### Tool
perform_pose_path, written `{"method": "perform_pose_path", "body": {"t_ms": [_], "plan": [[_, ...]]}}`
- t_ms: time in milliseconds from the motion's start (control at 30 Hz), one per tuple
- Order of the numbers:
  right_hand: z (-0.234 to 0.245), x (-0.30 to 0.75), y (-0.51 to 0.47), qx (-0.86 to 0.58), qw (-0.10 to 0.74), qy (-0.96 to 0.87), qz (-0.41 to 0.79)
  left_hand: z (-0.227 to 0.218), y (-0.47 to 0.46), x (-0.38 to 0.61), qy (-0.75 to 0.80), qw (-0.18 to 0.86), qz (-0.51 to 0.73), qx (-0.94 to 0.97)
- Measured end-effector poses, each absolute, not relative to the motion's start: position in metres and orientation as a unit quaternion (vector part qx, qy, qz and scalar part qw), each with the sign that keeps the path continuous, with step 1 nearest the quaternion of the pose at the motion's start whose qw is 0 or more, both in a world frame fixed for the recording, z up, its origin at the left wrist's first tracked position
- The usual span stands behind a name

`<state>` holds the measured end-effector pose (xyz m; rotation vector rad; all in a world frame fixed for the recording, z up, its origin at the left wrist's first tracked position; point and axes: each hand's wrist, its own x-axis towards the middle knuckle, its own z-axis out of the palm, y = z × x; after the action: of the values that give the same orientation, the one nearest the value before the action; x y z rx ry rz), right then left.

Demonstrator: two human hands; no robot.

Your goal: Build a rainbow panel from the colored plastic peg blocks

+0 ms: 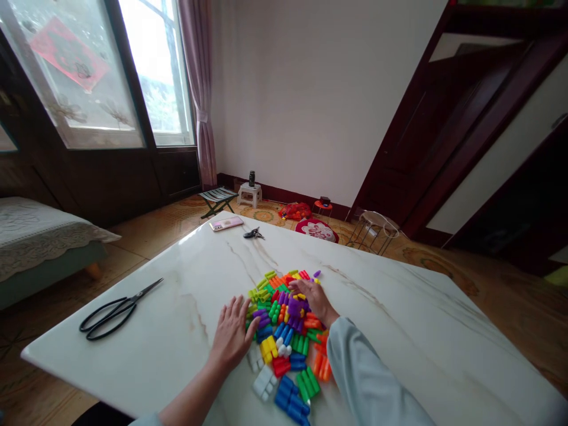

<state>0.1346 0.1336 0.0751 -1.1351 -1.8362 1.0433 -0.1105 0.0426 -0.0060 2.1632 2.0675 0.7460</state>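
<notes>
A pile of colourful plastic building blocks (287,331) lies on the white marbled table (377,343). My left hand (233,332) rests at the pile's left side, fingers spread, beside green and purple blocks. Over the far right part of the pile is my right hand (313,299), its fingers stretched out near a purple block (296,310); whether they touch it I cannot tell. Nearest to me lie a blue block (290,399), a white block (265,383) and a green block (307,383).
Black-handled scissors (119,310) lie on the table's left. Toward the far edge are a phone (226,223) and a bunch of keys (254,234). Beyond the table stand a folding stool (218,196) and a small white stool (249,192). A bed (44,236) is at far left.
</notes>
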Motion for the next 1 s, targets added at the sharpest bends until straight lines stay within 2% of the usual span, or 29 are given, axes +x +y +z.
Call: {"method": "perform_pose_path", "body": {"t_ms": [67,133,167,367,533,633,767,867,1000], "plan": [[0.069,0.146,0.160,-0.519,0.401,-0.694,0.297,-0.008,0.042,-0.111,0.668,0.030,0.247,0.701],[0.061,0.160,0.186,-0.611,0.354,-0.686,0.178,-0.009,0.042,-0.110,0.668,0.031,0.252,0.699],[0.057,0.166,0.197,-0.630,0.341,-0.677,0.169,-0.009,0.042,-0.110,0.668,0.032,0.254,0.699],[0.036,0.167,0.220,-0.652,0.289,-0.669,0.210,-0.005,0.041,-0.109,0.666,0.039,0.258,0.699],[0.054,0.150,0.198,-0.595,0.361,-0.635,0.335,0.001,0.041,-0.109,0.669,0.047,0.250,0.699],[0.069,0.163,0.160,-0.547,0.408,-0.636,0.361,0.000,0.042,-0.109,0.665,0.046,0.252,0.702],[0.059,0.197,0.064,-0.573,0.424,-0.651,0.260,-0.002,0.043,-0.109,0.659,0.050,0.268,0.701],[0.026,0.210,-0.027,-0.592,0.390,-0.679,0.192,-0.003,0.044,-0.109,0.656,0.058,0.283,0.697],[-0.012,0.193,-0.118,-0.578,0.288,-0.757,0.107,0.000,0.045,-0.112,0.645,0.090,0.324,0.686]]}}
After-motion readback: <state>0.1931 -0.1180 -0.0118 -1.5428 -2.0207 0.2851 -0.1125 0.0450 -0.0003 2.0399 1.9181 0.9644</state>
